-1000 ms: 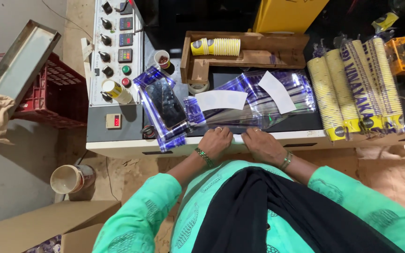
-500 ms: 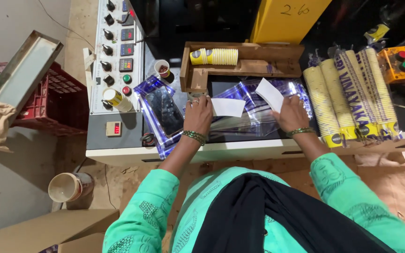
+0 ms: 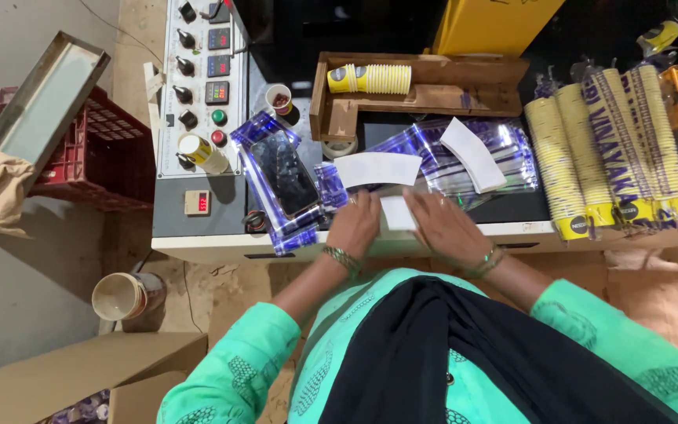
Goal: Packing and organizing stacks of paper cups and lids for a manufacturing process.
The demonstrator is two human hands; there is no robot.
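My left hand [image 3: 355, 224] and my right hand [image 3: 442, 226] rest side by side at the front of the machine top, both touching a small white paper piece [image 3: 396, 212] that lies between them. Just beyond lie a curved white paper blank [image 3: 377, 169] and a second one [image 3: 472, 154], on a pile of clear plastic sleeves with blue print [image 3: 464, 157]. A phone [image 3: 285, 172] lies on more sleeves to the left of my left hand.
A wooden tray [image 3: 433, 90] holds a lying stack of yellow paper cups [image 3: 370, 78]. Several wrapped cup stacks [image 3: 614, 149] lie at the right. A control panel [image 3: 202, 86] with knobs is at the left, with a red crate [image 3: 96, 149] and a bucket [image 3: 119, 294] beside the machine.
Both hands have drawn back from the paper blanks toward the front edge and come together on the small white piece. One second ago they were also at the front edge.
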